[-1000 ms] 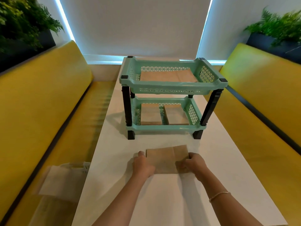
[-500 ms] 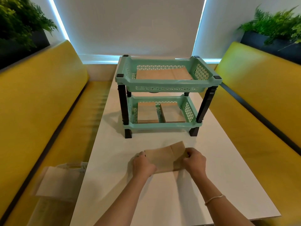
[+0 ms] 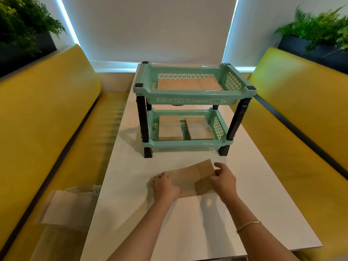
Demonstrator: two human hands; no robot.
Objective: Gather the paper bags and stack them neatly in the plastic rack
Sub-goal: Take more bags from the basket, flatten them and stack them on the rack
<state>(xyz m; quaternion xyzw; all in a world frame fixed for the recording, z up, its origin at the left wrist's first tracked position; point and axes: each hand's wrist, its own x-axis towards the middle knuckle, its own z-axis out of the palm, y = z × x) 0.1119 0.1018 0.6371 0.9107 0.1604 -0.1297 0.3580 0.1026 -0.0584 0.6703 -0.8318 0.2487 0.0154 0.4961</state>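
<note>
Brown paper bag (image 3: 190,180) lies flat near the middle of the white surface (image 3: 263,194), just before the green two-tier plastic rack (image 3: 192,95). Left hand (image 3: 165,187) grips its left end; right hand (image 3: 224,182) pinches its right end.

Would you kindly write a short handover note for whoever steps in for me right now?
Left hand and right hand each hold an end of one paper bag, its right end raised off the table.
The rack stands just beyond.
Done: bags lie in the top tray; two stacks sit side by side in the bottom tray.
Left: place this bag neatly on a stack.
</note>
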